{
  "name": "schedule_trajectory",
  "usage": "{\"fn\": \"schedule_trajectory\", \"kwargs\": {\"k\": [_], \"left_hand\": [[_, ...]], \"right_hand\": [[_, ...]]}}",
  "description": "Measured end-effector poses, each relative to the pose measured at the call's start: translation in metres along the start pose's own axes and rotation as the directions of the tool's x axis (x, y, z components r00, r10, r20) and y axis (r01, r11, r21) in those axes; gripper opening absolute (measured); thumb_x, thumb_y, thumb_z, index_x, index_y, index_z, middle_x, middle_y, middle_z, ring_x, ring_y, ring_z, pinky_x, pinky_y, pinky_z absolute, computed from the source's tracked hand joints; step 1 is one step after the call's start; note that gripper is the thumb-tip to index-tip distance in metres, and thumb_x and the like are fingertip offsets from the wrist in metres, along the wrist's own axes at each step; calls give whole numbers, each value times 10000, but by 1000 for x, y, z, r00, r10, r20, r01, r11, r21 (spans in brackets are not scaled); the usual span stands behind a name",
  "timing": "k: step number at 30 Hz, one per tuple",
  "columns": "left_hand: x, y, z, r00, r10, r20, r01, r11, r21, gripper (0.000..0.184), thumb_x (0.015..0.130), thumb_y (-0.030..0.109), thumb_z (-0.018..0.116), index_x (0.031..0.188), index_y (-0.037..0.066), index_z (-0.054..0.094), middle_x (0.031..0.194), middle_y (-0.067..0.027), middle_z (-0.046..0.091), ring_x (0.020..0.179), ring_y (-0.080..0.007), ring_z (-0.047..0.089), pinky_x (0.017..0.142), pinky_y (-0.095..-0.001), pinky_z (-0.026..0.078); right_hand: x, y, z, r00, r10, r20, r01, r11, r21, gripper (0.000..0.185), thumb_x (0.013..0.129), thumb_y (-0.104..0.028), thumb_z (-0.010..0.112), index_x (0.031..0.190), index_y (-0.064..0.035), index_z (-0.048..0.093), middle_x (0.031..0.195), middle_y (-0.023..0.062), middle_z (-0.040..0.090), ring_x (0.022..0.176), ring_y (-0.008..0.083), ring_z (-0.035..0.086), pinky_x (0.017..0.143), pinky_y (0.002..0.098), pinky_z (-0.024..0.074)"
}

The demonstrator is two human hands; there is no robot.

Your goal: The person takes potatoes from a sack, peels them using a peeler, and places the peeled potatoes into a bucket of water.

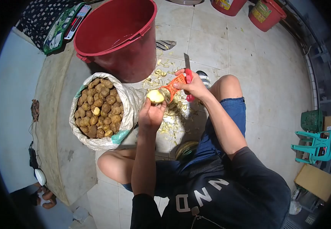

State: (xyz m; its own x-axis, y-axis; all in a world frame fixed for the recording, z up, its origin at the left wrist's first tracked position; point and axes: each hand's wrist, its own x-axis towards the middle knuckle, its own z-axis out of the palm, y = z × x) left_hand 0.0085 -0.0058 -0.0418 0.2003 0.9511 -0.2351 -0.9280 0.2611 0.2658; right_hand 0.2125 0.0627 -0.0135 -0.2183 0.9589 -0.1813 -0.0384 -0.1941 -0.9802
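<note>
One partly peeled potato (156, 96), in the head view, sits at twelve o'clock of the left hand (151, 114), pinched between thumb and fingers, its long axis roughly nine to three. It lies between eight and nine o'clock from the right hand (195, 87), curled around an orange peeler (177, 81) angled toward seven-thirty; a red-handled knife (188, 75) crosses that hand, blade toward twelve.
</note>
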Motion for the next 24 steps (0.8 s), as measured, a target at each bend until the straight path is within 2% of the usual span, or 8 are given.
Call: {"fn": "schedule_trajectory", "kwargs": {"k": [3, 5, 8, 11, 18, 21, 23, 24], "left_hand": [[-2, 5, -4, 999, 20, 27, -22, 998, 58, 430, 951, 139, 538, 1326, -29, 412, 1296, -169, 503, 1212, -284, 490, 1065, -423, 379], [0, 8, -5, 995, 5, 98, -19, 989, 147, 462, 918, 88, 561, 1328, -49, 397, 1287, -186, 503, 1208, -284, 498, 1074, -432, 377], [3, 7, -4, 988, -34, 150, -6, 967, 254, 537, 838, -22, 606, 1322, -81, 379, 1271, -215, 502, 1191, -280, 518, 1070, -431, 392], [-1, 10, 0, 993, -54, 104, 15, 940, 342, 594, 762, -115, 635, 1300, -94, 387, 1247, -218, 516, 1170, -270, 540, 1035, -401, 433], [-12, 23, 17, 971, -136, 195, 7, 835, 550, 617, 686, -160, 667, 1255, -77, 445, 1180, -182, 568, 1123, -233, 567, 967, -339, 477], [-14, 25, 20, 970, -139, 200, 76, 953, 294, 648, 662, -150, 710, 1252, -79, 453, 1169, -164, 582, 1084, -217, 590, 961, -330, 481], [-13, 25, 24, 973, -125, 194, 56, 944, 325, 620, 666, -138, 700, 1239, -82, 468, 1146, -144, 601, 1051, -208, 606, 956, -319, 480], [-13, 25, 27, 968, -146, 202, 26, 864, 503, 605, 667, -129, 692, 1230, -80, 477, 1137, -137, 607, 1037, -204, 609, 950, -313, 480]], "right_hand": [[-2, -2, -3, 999, 43, -32, -42, 999, 33, 452, 722, -127, 858, 1067, -40, 579, 884, 13, 643, 768, 78, 590, 708, 235, 495], [-3, -3, 0, 996, -78, 45, 73, 993, 90, 463, 742, -127, 840, 1108, -65, 563, 803, -33, 609, 610, 30, 496, 500, 197, 382], [1, 3, 4, 977, -193, 96, 197, 980, -32, 467, 733, -120, 846, 1100, -52, 566, 844, -19, 621, 714, 53, 557, 619, 217, 465], [2, -2, 1, 985, -144, 99, 147, 989, -23, 469, 723, -110, 852, 1092, -44, 572, 871, -14, 624, 807, 68, 583, 731, 237, 491], [3, -26, -6, 951, -265, 158, 295, 932, -209, 448, 691, -79, 864, 1034, -27, 580, 844, -21, 603, 757, 58, 539, 681, 241, 474], [20, -13, -32, 994, -87, -61, 78, 989, -129, 464, 674, -45, 860, 1040, -5, 578, 854, 19, 648, 780, 90, 610, 700, 239, 492], [1, -35, -13, 977, -171, 129, 185, 976, -111, 458, 670, -38, 859, 1031, -6, 579, 840, 17, 642, 749, 87, 600, 677, 239, 493], [-9, -45, 0, 940, -274, 202, 311, 933, -179, 452, 664, -32, 859, 1022, -6, 584, 828, 9, 639, 734, 81, 587, 671, 240, 492]]}}
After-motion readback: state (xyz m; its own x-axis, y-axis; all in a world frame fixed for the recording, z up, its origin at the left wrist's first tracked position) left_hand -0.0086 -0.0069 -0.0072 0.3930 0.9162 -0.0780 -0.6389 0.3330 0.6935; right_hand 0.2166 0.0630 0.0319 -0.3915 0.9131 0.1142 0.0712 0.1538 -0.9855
